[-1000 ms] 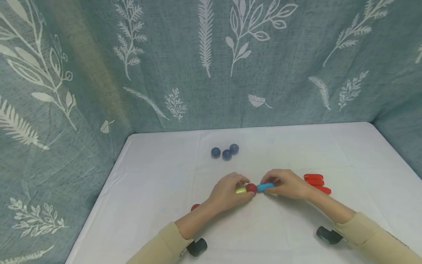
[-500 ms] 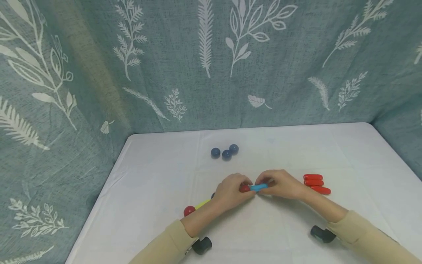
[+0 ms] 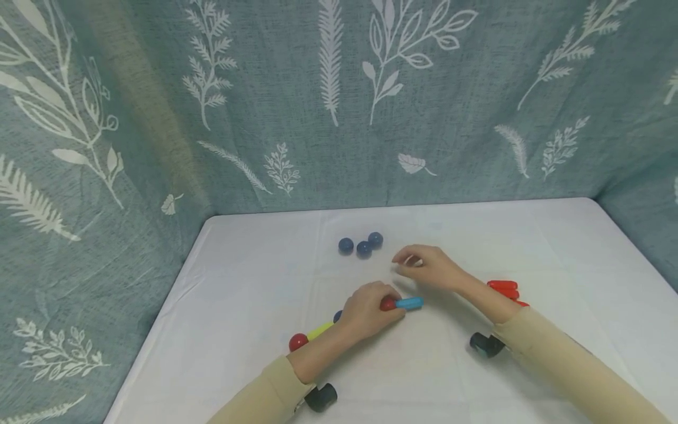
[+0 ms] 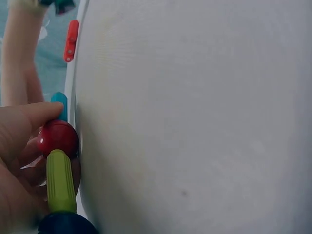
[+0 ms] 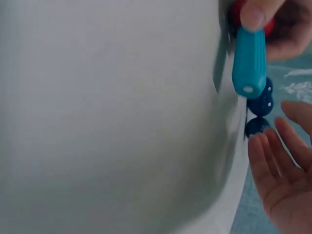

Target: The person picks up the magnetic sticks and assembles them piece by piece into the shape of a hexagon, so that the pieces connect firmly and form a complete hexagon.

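Note:
A chain of balls and ribbed rods lies slantwise on the white table. In the head view it shows a red ball (image 3: 298, 342), a yellow-green rod (image 3: 320, 330), a dark blue ball (image 3: 338, 317), then another red ball (image 3: 388, 303) with a light blue rod (image 3: 409, 303) at its right end. My left hand (image 3: 371, 309) pinches that right-hand red ball and hides part of the chain; the left wrist view shows a second yellow-green rod (image 4: 61, 180) there. My right hand (image 3: 428, 268) holds nothing, fingers loosely bent, behind the light blue rod.
Several loose dark blue balls (image 3: 364, 249) sit toward the back, left of my right hand. Red rods (image 3: 502, 285) lie together at the right, partly behind my right forearm. A patterned grey-green cloth (image 3: 339, 147) hangs beyond the table's (image 3: 254, 265) far edge.
The chain has shifted left and toward me, more of it emerging left of my left forearm. My right hand has let go of the light blue rod and moved back toward the loose blue balls.

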`<state>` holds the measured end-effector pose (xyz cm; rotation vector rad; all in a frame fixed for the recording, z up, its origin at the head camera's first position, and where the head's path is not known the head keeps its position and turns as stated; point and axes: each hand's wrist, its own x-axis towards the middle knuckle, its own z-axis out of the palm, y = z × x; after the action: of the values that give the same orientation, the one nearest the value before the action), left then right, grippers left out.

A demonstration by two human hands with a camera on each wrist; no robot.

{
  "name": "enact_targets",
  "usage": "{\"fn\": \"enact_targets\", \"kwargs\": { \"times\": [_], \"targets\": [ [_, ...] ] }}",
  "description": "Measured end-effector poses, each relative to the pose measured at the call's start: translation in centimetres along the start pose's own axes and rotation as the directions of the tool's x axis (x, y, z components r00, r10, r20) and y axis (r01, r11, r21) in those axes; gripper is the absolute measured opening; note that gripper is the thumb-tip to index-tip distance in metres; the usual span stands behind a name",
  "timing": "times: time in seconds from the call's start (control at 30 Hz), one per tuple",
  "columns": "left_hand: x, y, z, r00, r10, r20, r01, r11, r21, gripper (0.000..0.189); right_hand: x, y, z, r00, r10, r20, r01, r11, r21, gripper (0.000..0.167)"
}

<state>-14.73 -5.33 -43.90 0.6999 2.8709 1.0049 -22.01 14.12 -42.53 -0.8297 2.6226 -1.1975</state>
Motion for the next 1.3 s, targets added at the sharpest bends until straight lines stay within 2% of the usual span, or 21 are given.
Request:
{"fn": "enact_targets", "kwargs": {
  "times": [0.2,0.37,0.6,0.77,0.87,0.97,1.3],
  "targets": [
    [-0.2,-0.2,0.0,1.000,0.009,-0.004,-0.009,1.000,0.004,0.020,4.0,0.3,0.5,0.995,-0.010,-0.097,0.008,1.000,-0.018,0.040],
    [-0.3,-0.3,0.1,1.000,0.023,-0.011,-0.023,1.000,0.005,0.019,5.9,0.4,1.0,0.995,-0.007,-0.096,0.002,0.999,-0.048,0.050],
    [-0.4,-0.2,-0.1,1.000,0.030,-0.003,-0.030,0.999,0.011,0.021,7.6,0.7,1.7,0.999,-0.003,-0.046,-0.004,0.990,-0.138,0.048],
    [-0.4,-0.2,-0.2,1.000,0.025,-0.001,-0.025,1.000,0.019,0.022,7.8,0.6,1.8,0.998,0.036,-0.053,-0.044,0.988,-0.149,0.041],
    [-0.3,-0.2,-0.2,1.000,0.027,-0.007,-0.027,0.999,0.020,0.022,7.1,0.7,1.3,0.997,0.057,-0.054,-0.064,0.989,-0.135,0.040],
    [-0.2,-0.2,0.0,1.000,0.016,-0.004,-0.016,1.000,0.011,0.021,5.5,0.9,0.6,0.997,0.066,-0.044,-0.070,0.992,-0.106,0.041],
    [0.0,-0.3,-0.1,1.000,0.008,-0.010,-0.008,1.000,-0.030,0.020,-1.8,2.1,-1.8,0.998,0.050,0.043,-0.050,0.999,-0.007,0.039]
  ]
}}
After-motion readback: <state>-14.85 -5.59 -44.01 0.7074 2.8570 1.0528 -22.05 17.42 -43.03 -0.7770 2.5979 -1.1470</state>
